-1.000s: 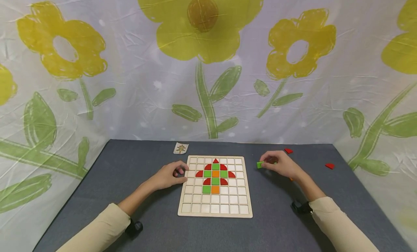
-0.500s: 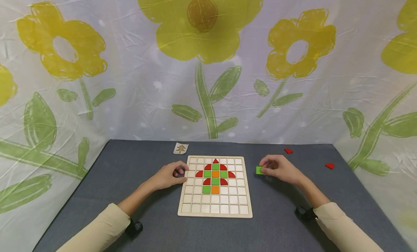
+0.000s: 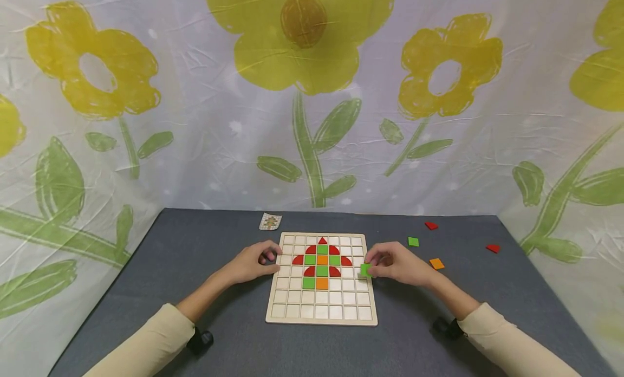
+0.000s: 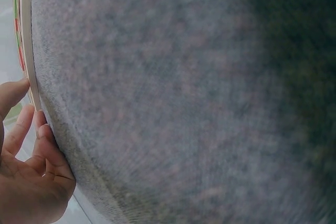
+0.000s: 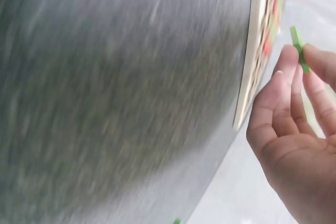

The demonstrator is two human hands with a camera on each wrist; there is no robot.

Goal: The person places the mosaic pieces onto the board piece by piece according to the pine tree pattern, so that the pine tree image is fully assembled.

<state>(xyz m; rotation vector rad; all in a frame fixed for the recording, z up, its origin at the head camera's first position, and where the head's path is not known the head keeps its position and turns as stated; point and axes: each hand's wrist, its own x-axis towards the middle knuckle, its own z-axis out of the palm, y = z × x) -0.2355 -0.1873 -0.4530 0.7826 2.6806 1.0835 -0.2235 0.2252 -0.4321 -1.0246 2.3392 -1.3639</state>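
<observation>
A wooden grid board [image 3: 322, 318] lies mid-table, with red, green and orange tiles set in a tree-like figure. At its left edge rests my left hand [image 3: 252, 262], thumb and index fingertips touching the frame, the other fingers bent. In the left wrist view, the left hand [image 4: 37, 177] meets the pale board edge [image 4: 29, 40]. My right hand [image 3: 402, 263] pinches a green square tile [image 3: 365, 270] between thumb and fingers, over the board's right edge. In the right wrist view, the green tile [image 5: 297, 45] appears edge-on, apart from the board [image 5: 251, 45].
Right of the board lie a loose green tile [image 3: 413, 241], an orange tile [image 3: 436, 264] and two red tiles, one far back [image 3: 431, 225] and one farther right [image 3: 493, 248]. A small picture card [image 3: 270, 221] lies behind the board's left corner. Flower-printed cloth [image 3: 209, 149] hangs around the table.
My right hand has carried the green tile left and nearer, from the table to the board's right edge. The loose green and orange tiles are uncovered. My left hand has stayed put.
</observation>
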